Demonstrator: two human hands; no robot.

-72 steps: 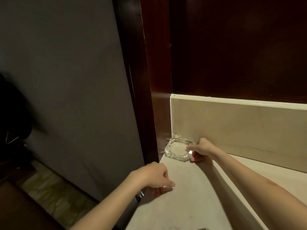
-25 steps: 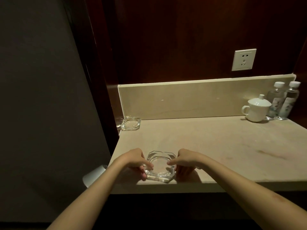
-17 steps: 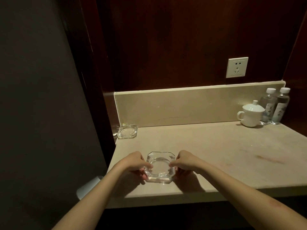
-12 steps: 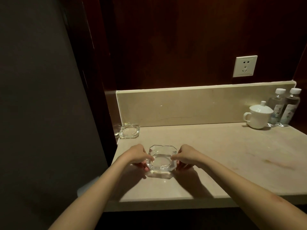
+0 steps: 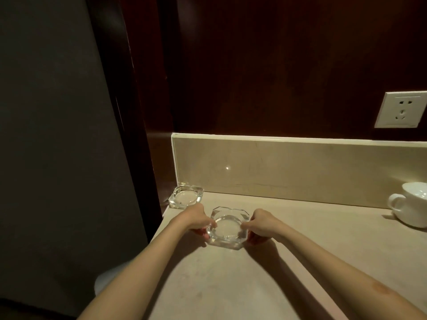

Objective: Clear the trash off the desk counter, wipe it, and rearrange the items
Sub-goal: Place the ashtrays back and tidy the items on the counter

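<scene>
The counter [image 5: 288, 273] fills the lower right, with a backsplash [image 5: 300, 167] behind it and a socket [image 5: 401, 109] on the dark wall above. A white cup [image 5: 413, 204] stands at the right edge. An ashtray [image 5: 227, 227] sits between the two hands near the counter's left end. The left hand [image 5: 196, 219] pinches its left rim with curled fingers, and the right hand [image 5: 262, 224] pinches its right rim likewise. A second ashtray [image 5: 186, 196] lies in the back left corner, just beyond the left hand.

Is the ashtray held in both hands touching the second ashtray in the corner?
No, the held ashtray sits apart from the corner ashtray.
</scene>
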